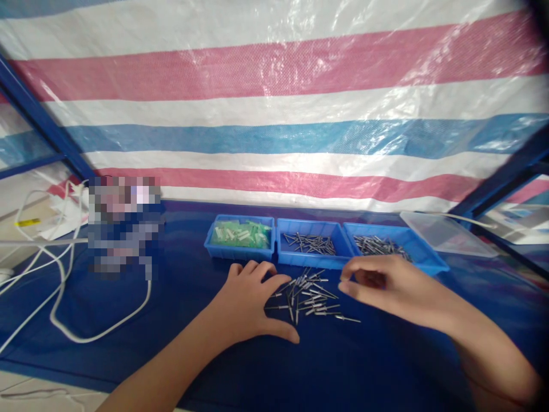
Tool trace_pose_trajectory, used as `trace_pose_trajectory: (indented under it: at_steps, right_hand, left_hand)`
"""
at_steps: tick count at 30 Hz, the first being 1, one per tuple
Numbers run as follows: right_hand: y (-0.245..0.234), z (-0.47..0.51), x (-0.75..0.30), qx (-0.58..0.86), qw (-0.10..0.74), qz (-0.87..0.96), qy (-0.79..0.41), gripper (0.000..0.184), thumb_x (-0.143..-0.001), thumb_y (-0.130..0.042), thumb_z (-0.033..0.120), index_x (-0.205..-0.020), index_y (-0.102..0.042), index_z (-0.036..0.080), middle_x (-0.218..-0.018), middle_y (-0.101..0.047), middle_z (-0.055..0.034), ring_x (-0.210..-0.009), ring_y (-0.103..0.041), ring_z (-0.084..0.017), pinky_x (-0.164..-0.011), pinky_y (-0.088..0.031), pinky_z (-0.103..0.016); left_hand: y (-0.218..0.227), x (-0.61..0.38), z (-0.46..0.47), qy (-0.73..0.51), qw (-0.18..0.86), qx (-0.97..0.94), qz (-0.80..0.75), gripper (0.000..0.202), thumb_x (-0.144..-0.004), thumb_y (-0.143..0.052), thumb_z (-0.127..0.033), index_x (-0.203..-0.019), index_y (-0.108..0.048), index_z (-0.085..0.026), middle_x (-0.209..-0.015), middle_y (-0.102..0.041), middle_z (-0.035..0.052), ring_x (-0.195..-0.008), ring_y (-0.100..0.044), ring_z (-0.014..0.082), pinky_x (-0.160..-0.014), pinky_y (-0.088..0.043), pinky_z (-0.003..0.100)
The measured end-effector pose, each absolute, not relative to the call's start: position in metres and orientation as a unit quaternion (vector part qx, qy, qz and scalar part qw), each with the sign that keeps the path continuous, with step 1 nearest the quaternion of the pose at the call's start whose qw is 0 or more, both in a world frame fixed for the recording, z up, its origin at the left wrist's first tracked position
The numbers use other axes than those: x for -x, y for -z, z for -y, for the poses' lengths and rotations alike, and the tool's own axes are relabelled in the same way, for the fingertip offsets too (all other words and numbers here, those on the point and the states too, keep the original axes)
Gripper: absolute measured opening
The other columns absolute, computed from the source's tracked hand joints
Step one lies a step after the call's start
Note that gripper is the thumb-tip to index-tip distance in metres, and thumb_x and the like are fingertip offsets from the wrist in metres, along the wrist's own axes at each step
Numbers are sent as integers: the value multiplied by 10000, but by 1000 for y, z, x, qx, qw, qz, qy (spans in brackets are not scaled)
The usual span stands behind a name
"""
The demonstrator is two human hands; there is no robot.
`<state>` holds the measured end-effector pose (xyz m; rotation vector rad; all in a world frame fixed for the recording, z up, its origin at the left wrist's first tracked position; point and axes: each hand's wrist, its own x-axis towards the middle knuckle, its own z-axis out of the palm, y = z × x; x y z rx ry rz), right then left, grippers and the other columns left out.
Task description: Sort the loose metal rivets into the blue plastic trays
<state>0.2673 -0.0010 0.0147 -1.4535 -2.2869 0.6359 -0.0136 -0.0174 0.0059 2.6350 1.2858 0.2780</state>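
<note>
A loose pile of blind rivets (315, 298), silvery with thin shanks, lies on the blue tabletop. My left hand (253, 303) is at the pile's left edge, fingers spread and thumb stretched out below it, with nothing in its grasp. On the pile's right side, my right hand (386, 286) has its thumb and index fingertips drawn together and the other fingers curled. Whether anything small is between those fingertips is hidden. Behind the pile stand a blue bin of rivets (309, 243) and another bin of similar rivets (381, 247), partly covered by my right hand.
A third blue bin (241, 252), left of these, holds small green-and-white pieces. A clear plastic lid (450, 234) lies at the right. White cables (64, 320) loop across the left side. A striped tarp (274, 131) hangs behind, between blue frame posts (506, 171).
</note>
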Motion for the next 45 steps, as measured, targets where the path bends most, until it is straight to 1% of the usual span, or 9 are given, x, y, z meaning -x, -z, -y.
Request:
trace_pose_trajectory:
  at_steps: [5,9,15,20,23,26,33,37,45]
  right_hand:
    - [-4,7,-257,445,136,845,-263,247,-724,-694,342,-928,-617,225,-730,-570,28,-629,-544,-118,-548,-408,-214]
    - [2,5,-252,428,127,861,-244,224,-731,-683,316,-918,-598,226,-726,-561,28,-631,-535,-124,-550,-393,-222]
    - [-5,9,-232,425,130,870,-212,84,-804,-616,288,-833,-581,217,-699,-572,19,-588,-523,-125,-534,-356,-242]
    - [-2,10,-222,429,118,875,-188,74,-842,-578,279,-800,-587,219,-699,-581,12,-600,-532,-139,-548,-369,-260]
    - [2,10,-216,434,150,871,-173,85,-857,-556,260,-815,-613,215,-720,-594,-7,-639,-554,-155,-578,-402,-271]
    - [5,12,-207,442,229,845,-193,96,-860,-554,243,-898,-638,217,-807,-614,-30,-729,-582,-170,-662,-447,-287]
    - [19,15,-186,453,392,715,-360,205,-848,-586,385,-849,-657,193,-691,-547,-4,-599,-495,-130,-551,-414,-253]
    - [22,15,-185,441,422,687,-394,211,-852,-586,377,-803,-657,185,-686,-535,-2,-602,-472,-124,-563,-396,-258]
    - [18,16,-188,426,422,700,-387,165,-866,-568,331,-854,-664,196,-716,-534,-7,-610,-472,-126,-560,-386,-259]
  left_hand:
    - [-19,32,11,-52,91,-884,-456,753,-623,-690,-668,-1252,-541,-282,-1167,-563,66,-1032,-535,292,-832,-383,358]
    - [-26,41,8,-21,167,-865,-473,611,-664,-734,-541,-1193,-583,-275,-1088,-594,26,-902,-613,226,-745,-426,278]
    - [-21,35,8,-44,190,-863,-466,182,-811,-629,-304,-985,-645,-252,-888,-637,-4,-801,-622,177,-664,-429,238]
    - [-17,31,7,-48,179,-866,-465,113,-849,-523,-195,-845,-635,-208,-836,-635,7,-742,-610,160,-650,-429,235]
    - [-16,31,5,-63,171,-861,-475,131,-870,-492,-182,-856,-622,-196,-847,-638,16,-768,-610,168,-685,-429,251]
    - [-17,28,4,-122,194,-857,-462,132,-904,-477,-205,-910,-608,-196,-892,-640,12,-825,-602,163,-736,-422,250]
    - [-16,12,10,-218,284,-830,-427,73,-902,-528,-223,-903,-597,-200,-830,-617,-26,-765,-566,126,-694,-395,216]
    - [-10,8,11,-221,297,-827,-424,89,-904,-532,-248,-917,-601,-193,-831,-616,-16,-752,-555,132,-671,-386,221]
    - [-3,10,8,-241,270,-833,-419,124,-907,-538,-282,-902,-625,-194,-837,-618,-8,-756,-562,134,-668,-378,223]
